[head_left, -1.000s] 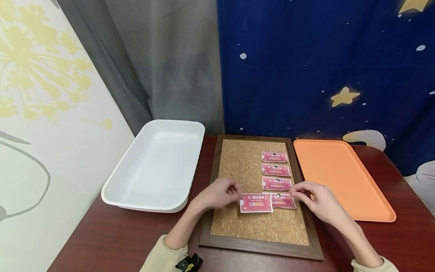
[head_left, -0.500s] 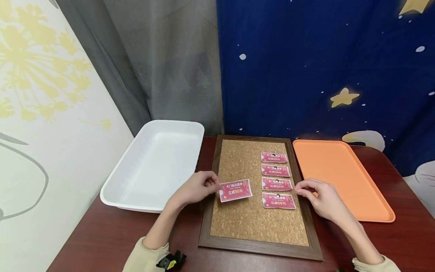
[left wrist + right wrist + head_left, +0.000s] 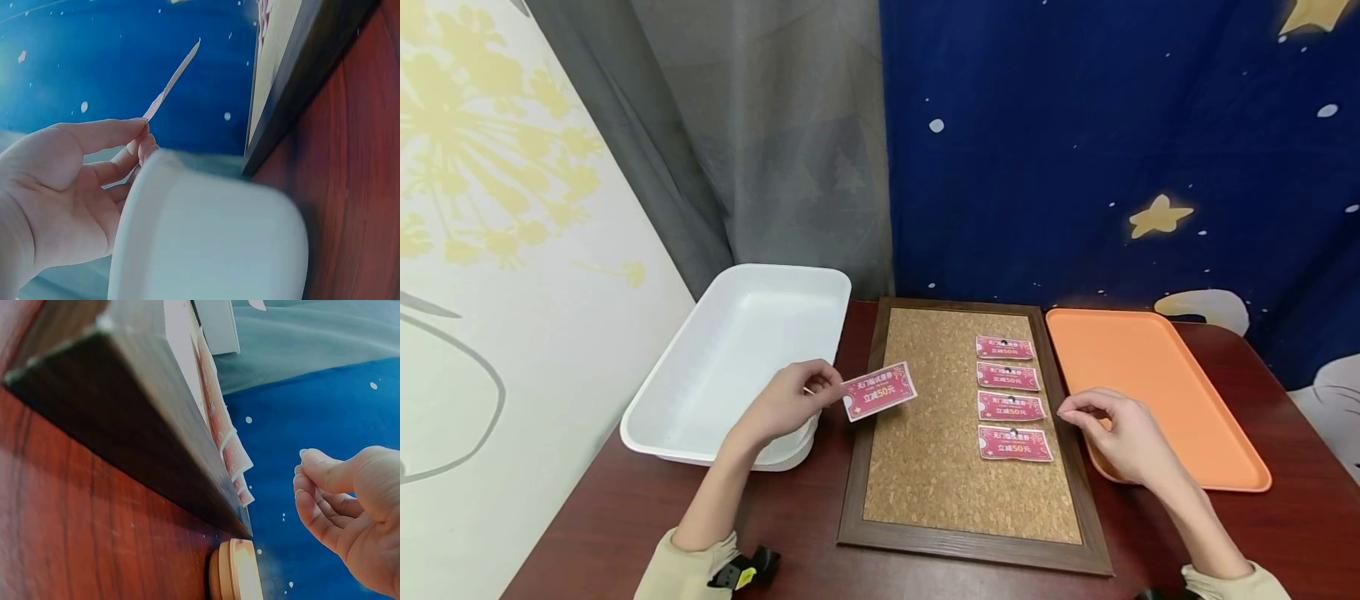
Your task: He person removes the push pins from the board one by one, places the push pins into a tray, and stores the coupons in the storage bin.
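Note:
My left hand [image 3: 790, 402] pinches a pink coupon [image 3: 880, 392] by its left end, above the left edge of the framed cork board [image 3: 925, 492]. The left wrist view shows this coupon [image 3: 172, 84] edge-on, its end between thumb and fingertips. Several matching coupons [image 3: 1015, 444] form a column along the board's right side, with small dark pins [image 3: 1004, 342] at their tops. Over the board's right edge, my right hand [image 3: 1112, 429] is curled, thumb and fingertips together; whether a tiny pin is between them I cannot tell.
A deep white tub [image 3: 722, 367] stands left of the board, its near corner beside my left hand. To the right lies a flat orange tray [image 3: 1172, 383], partly under my right hand. All rest on a reddish-brown table [image 3: 625, 525], with curtains [image 3: 1075, 167] behind.
The left hand has carried its coupon left and slightly up, from beside the lowest pinned coupon to the board's left edge. The right hand has drawn a little right, away from the coupons.

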A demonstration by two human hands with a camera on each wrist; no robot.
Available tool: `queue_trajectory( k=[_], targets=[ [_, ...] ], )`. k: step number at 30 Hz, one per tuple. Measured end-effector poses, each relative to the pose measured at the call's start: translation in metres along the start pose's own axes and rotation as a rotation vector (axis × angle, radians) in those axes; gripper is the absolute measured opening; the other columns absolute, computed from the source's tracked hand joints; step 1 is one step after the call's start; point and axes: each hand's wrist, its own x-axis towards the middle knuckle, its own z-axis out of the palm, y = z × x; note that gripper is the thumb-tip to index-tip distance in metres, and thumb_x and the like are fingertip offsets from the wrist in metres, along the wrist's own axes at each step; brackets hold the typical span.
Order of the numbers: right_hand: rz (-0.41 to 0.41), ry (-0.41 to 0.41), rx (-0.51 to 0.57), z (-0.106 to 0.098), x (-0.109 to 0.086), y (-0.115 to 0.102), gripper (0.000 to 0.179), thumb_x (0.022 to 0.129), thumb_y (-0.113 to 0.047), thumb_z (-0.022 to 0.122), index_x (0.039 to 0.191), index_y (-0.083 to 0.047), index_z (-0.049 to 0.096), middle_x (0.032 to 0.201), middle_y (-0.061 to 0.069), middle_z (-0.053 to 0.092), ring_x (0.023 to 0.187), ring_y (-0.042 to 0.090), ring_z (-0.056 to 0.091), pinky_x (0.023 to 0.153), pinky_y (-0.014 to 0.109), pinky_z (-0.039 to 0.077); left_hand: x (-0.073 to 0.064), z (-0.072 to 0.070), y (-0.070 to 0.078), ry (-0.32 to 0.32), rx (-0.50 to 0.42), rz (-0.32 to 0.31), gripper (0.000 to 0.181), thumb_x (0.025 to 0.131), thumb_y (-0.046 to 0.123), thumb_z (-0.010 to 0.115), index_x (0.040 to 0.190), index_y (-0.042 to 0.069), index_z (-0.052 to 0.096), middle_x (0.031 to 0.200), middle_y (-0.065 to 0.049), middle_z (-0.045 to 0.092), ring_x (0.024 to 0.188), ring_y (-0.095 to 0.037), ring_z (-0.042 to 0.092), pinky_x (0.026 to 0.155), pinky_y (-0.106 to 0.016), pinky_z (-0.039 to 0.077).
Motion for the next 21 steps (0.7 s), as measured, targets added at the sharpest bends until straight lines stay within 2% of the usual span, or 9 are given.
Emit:
queue_trajectory(
  k=[5,12,21],
  targets=[
    [0.046,0.002,0.001,-0.003,0.001,0.005,0.011,0.089,-0.009,0.077,0.091,-0.020,0.075,0.092,-0.005,0.073,0.083,0.001,0.061,0.069,0.016,0.045,-0.005,-0.016,-0.010,0.061,0.001,-0.035,0.012,0.096,0.015,0.069,0.096,0.003,0.067,0.083,-0.010,0.065,0.077,-0.022,0.061,0.069,-0.030,0.048],
    [0.064,0.013,0.008,-0.007,0.005,0.015,0.007,0.089,-0.006,0.076,0.092,-0.012,0.076,0.089,0.000,0.074,0.079,0.003,0.062,0.065,0.016,0.045,-0.012,-0.033,-0.022,0.123,-0.004,-0.081,0.018,0.098,0.020,0.068,0.101,0.002,0.067,0.090,-0.013,0.065,0.083,-0.031,0.062,0.068,-0.028,0.048],
    [0.106,0.052,0.026,-0.013,0.007,0.037,0.005,0.089,-0.002,0.076,0.093,-0.006,0.075,0.086,0.006,0.074,0.075,-0.002,0.061,0.063,0.012,0.043,-0.016,-0.052,-0.050,0.201,0.008,-0.112,0.019,0.098,0.017,0.066,0.103,-0.001,0.067,0.090,-0.019,0.065,0.083,-0.036,0.061,0.070,-0.029,0.052]
  ],
)
